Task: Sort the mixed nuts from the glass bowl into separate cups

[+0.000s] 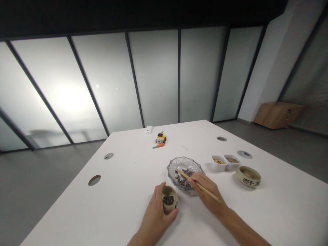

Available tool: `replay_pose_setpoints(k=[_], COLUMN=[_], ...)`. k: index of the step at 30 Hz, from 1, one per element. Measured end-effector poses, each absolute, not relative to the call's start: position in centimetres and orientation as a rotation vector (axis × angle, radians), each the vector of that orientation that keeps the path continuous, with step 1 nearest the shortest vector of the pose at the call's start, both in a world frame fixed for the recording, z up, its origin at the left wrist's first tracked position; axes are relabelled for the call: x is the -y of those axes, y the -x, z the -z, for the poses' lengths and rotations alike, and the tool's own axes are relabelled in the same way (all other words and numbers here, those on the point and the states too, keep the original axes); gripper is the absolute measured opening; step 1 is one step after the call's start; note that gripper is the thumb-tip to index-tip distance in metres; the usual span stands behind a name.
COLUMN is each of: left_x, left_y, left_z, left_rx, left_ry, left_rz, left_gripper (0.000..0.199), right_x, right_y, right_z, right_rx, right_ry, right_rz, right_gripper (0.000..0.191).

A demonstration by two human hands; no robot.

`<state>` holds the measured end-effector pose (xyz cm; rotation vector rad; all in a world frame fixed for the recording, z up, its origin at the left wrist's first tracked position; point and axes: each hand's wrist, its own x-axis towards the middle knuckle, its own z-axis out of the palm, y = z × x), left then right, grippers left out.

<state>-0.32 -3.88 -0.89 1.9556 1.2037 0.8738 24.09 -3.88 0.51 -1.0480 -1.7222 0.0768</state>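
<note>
My left hand (156, 209) wraps around a small beige cup (169, 200) that holds several dark beans. It stands on the white table (123, 205) just in front of a clear glass dish (185, 168) with more dark beans in it. My right hand (208, 191) holds a pair of wooden chopsticks (197, 185). Their tips reach into the glass dish among the beans.
Two small white bowls (225, 162) with light-coloured contents and a beige bowl with dark lettering (248, 176) stand to the right. Farther back lie a yellow toy (160, 137), an orange carrot-shaped piece (159, 146) and a white box (148, 129). Round cable holes (94, 180) dot the table.
</note>
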Motion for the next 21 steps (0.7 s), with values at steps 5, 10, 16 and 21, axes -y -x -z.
replay_pose_setpoints(k=[5, 10, 16, 21], left_x=[3.91, 3.94, 4.00, 4.00], left_y=[0.24, 0.22, 0.18, 0.19], left_z=[0.73, 0.56, 0.38, 0.28], left_rx=[-1.202, -1.196, -1.197, -1.191], left_ry=[-1.949, -1.947, -1.948, -1.936], left_rz=[-0.864, -0.859, -0.856, -0.853], left_gripper=[0.078, 0.078, 0.077, 0.078], right_x=[3.93, 3.98, 3.98, 4.10], right_y=[-24.14, -24.16, -24.03, -24.11], right_z=[-0.73, -0.49, -0.25, -0.57], right_rx=[1.729, 1.743, 1.762, 1.756], right_ry=[1.041, 1.077, 1.082, 1.053], right_rz=[-0.053, -0.086, -0.135, -0.091], right_gripper=[0.016, 0.020, 0.019, 0.018])
